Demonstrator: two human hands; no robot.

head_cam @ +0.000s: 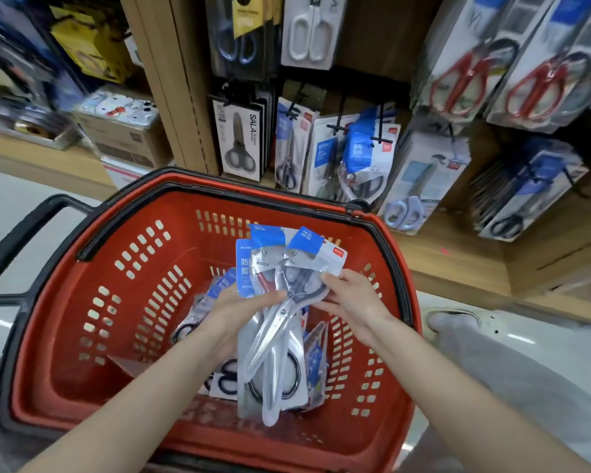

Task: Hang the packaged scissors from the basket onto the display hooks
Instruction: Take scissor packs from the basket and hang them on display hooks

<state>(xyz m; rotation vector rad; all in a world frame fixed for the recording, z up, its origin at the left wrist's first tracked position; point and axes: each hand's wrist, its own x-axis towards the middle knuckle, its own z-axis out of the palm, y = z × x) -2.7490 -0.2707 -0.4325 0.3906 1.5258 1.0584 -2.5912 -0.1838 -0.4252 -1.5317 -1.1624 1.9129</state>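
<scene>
Several scissor packs (276,336) stand fanned out above the red basket (52,302), gripped by both hands. The left hand (243,307) grasps the bundle from its left side, with the thumb laid across the front of the clear sleeves. The right hand (354,298) pinches the rightmost pack at its edge, thumb on top and fingers beneath, beside the dark handles. The blue header cards point up and away, toward the display. Loose packs (224,375) lie on the basket floor under the bundle. Behind the basket, black hooks (336,126) on the wooden display carry rows of hung scissors, blurred in places. A grey shoe (452,322) shows just right of the basket.
</scene>
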